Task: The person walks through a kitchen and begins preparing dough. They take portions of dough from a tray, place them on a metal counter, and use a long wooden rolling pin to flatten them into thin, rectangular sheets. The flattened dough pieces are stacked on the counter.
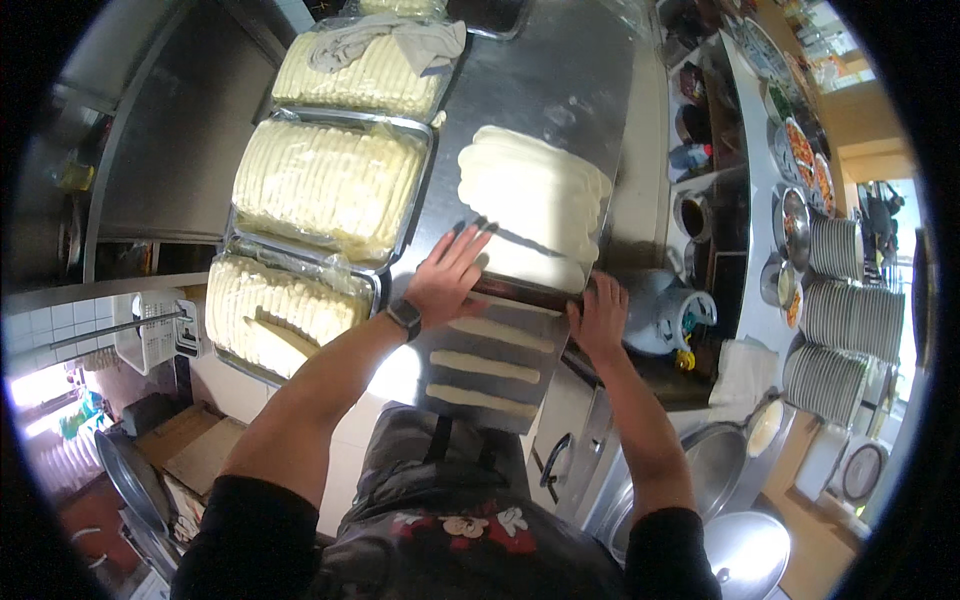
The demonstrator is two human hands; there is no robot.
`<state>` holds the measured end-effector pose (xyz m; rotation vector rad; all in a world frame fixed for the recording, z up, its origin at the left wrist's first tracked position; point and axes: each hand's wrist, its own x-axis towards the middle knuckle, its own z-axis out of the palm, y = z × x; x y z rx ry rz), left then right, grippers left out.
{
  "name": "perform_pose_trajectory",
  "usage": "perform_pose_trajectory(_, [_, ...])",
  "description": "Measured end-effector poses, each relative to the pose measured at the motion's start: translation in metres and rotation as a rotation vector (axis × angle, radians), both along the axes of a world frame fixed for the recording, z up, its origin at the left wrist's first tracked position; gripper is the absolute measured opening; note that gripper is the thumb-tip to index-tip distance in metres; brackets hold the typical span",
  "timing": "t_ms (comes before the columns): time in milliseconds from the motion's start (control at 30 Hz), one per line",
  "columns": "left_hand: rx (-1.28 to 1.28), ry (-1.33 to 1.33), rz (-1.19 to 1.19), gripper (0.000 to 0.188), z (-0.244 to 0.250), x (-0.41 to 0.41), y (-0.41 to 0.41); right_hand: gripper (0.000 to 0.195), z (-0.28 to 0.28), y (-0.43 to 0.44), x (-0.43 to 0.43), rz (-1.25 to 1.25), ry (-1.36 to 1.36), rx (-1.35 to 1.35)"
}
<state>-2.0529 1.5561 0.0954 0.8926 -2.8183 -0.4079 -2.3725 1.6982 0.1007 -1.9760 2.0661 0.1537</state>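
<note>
A stack of flat, pale dough sheets or strips point(532, 191) lies on the steel worktop point(555, 52). Along its near edge runs a dark reddish-brown bar point(525, 291), whose exact kind I cannot tell. My left hand point(448, 279), with a watch on the wrist, has its fingers spread at the left end of the bar and dough. At the right end, my right hand point(600, 311) rests with bent fingers by the dough's corner. Whether either hand grips the bar is unclear. Nearer me, several separate long dough strips point(484, 366) lie crosswise on the steel.
Metal trays of plastic-covered dough rolls point(326, 187) stand along the left, the far one with a grey cloth point(386, 45) on top. To the right are a gas cylinder point(660, 311), stacked plates point(851, 322), bowls of food and a round metal lid point(746, 555).
</note>
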Motion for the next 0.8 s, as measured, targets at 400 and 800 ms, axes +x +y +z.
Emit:
perform_pose_trajectory(400, [-0.197,0.045,0.392,0.109,-0.037,-0.033,-0.030,0.083,-0.038,-0.036,0.005,-0.199,0.229,-0.301])
perform_pose_trajectory(800, [0.140,0.293,0.402,0.108,-0.044,-0.010,0.006,0.075,-0.036,-0.011,0.024,-0.191,0.226,-0.299])
